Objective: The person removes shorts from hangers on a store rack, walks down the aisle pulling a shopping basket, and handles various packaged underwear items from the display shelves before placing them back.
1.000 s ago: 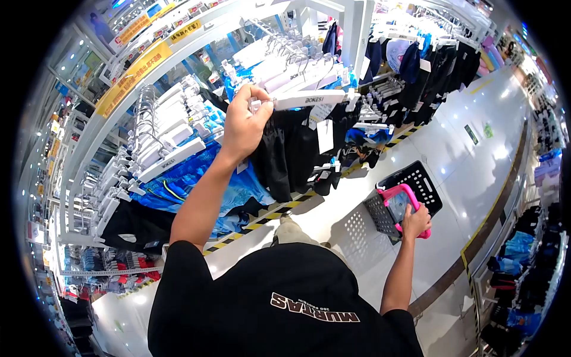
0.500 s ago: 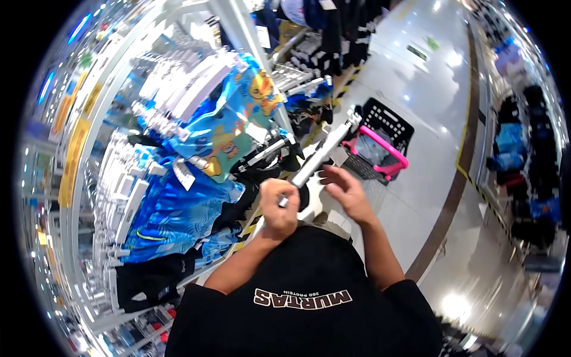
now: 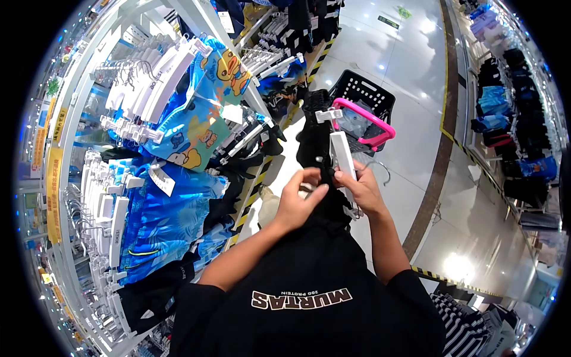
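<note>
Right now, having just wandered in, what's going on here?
A person is handling clothes in what looks like a shop. Their right hand grips a white hanger, with a black garment alongside it. The left hand is open close to the garment; whether it touches is unclear. A black basket with a pink handle stands on the floor beyond. Blue shorts hang at the person's left.

A glossy, pale tiled floor (image 3: 410,101) carries a pink-handled black basket (image 3: 382,102) and yellow-and-black striped tape (image 3: 319,64).
</note>
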A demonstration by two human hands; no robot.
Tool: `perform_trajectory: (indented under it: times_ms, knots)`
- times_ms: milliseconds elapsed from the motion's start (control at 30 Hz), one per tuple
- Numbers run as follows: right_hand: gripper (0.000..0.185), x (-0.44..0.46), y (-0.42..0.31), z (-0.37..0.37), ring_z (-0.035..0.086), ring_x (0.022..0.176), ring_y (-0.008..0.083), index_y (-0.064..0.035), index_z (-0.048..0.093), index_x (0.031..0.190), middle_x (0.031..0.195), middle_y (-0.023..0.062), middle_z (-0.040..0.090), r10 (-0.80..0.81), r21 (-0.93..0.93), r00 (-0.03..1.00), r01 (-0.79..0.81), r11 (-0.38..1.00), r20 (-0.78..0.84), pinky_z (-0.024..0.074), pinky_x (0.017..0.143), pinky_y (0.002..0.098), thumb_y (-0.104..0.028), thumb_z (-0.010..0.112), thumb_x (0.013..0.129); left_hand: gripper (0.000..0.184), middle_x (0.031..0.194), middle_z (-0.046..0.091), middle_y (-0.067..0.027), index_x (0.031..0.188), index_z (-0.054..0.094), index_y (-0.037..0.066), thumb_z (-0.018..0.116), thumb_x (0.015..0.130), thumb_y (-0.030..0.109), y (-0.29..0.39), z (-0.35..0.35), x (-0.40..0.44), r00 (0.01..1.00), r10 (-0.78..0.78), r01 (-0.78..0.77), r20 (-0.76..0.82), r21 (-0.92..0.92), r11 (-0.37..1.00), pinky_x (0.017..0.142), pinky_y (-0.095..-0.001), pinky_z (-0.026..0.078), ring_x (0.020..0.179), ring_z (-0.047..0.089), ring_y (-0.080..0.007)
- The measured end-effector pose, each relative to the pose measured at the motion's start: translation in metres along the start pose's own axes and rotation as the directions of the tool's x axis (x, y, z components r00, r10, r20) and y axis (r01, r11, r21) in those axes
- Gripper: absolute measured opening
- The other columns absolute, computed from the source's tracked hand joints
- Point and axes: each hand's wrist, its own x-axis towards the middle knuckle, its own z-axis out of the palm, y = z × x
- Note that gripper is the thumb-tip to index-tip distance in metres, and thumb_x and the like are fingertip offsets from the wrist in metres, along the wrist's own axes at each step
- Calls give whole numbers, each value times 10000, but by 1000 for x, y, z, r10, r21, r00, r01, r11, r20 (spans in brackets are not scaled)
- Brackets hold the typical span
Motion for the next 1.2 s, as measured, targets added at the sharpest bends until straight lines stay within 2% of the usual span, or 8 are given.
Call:
perform_trajectory:
  times_ms: [300, 433, 600, 833, 1033, 1100, 1133, 1200]
  knots:
    - [242, -18, -9, 4, 559, 846, 71, -38, 611, 1061, 920, -4, 595, -56, 157, 998, 58, 986, -15, 454, 777, 241, -163, 730, 892, 288, 930, 670, -52, 1125, 635, -34, 701, 931, 167, -11, 3, 33, 964, -196, 244, 179, -306, 920, 723, -247, 509, 805, 616, -91]
    - [296, -19, -7, 3, 560, 742, 68, -71, 597, 919, 830, -27, 596, -21, -12, 996, 20, 1000, -87, 467, 683, 243, -133, 846, 772, 204, 860, 685, -31, 1040, 674, -33, 686, 934, 140, -14, 12, 29, 949, -259, 310, 183, -368, 876, 655, -237, 504, 737, 610, -79]
    - [296, -21, -12, 11, 552, 740, 56, -57, 597, 938, 822, -37, 590, -2, -73, 990, -8, 997, -142, 465, 655, 228, -99, 829, 758, 157, 776, 658, -21, 976, 673, -18, 666, 937, 133, -5, 9, 29, 967, -220, 246, 131, -231, 941, 579, -236, 500, 640, 586, -67]
    - [229, -5, -16, 6, 519, 707, 41, -24, 641, 983, 788, -54, 566, -53, -127, 986, 34, 991, -155, 423, 614, 228, -73, 714, 772, 131, 793, 625, -3, 932, 630, -17, 642, 937, 113, -4, -15, 38, 982, -168, 188, 87, -329, 925, 587, -240, 536, 664, 597, -64]
    - [427, 0, -32, 15, 591, 807, 79, -1, 623, 1129, 924, -5, 645, -62, -82, 995, 56, 995, -73, 493, 710, 244, -115, 806, 761, 142, 819, 641, -32, 944, 635, -22, 647, 938, 120, 8, -2, 31, 994, -113, 112, 4, -162, 980, 667, -259, 509, 756, 612, -93]
    - [561, -3, -44, 30, 564, 885, 97, -11, 594, 1119, 973, 2, 600, -177, -117, 984, 175, 978, -9, 479, 768, 262, -201, 894, 684, 194, 936, 651, -68, 963, 655, -33, 637, 960, 159, 16, 10, 30, 996, 65, -68, -63, -45, 997, 708, -256, 486, 793, 608, -118]
    - [683, -2, -40, 26, 567, 920, 115, -8, 571, 1147, 1005, 20, 598, -166, -164, 986, 158, 974, -35, 484, 795, 272, -255, 942, 630, 222, 960, 652, -69, 996, 667, -31, 621, 976, 185, 8, 13, 33, 1000, -22, 19, -12, -160, 987, 717, -262, 500, 813, 619, -126]
    - [537, -3, -39, 12, 594, 896, 129, 8, 581, 1160, 1017, 52, 639, -204, -415, 976, 153, 897, -81, 504, 790, 296, -141, 844, 716, 333, 1017, 663, -64, 1094, 688, -25, 557, 1020, 273, 1, 15, 36, 970, -177, 239, 166, -523, 818, 779, -289, 538, 914, 643, -155]
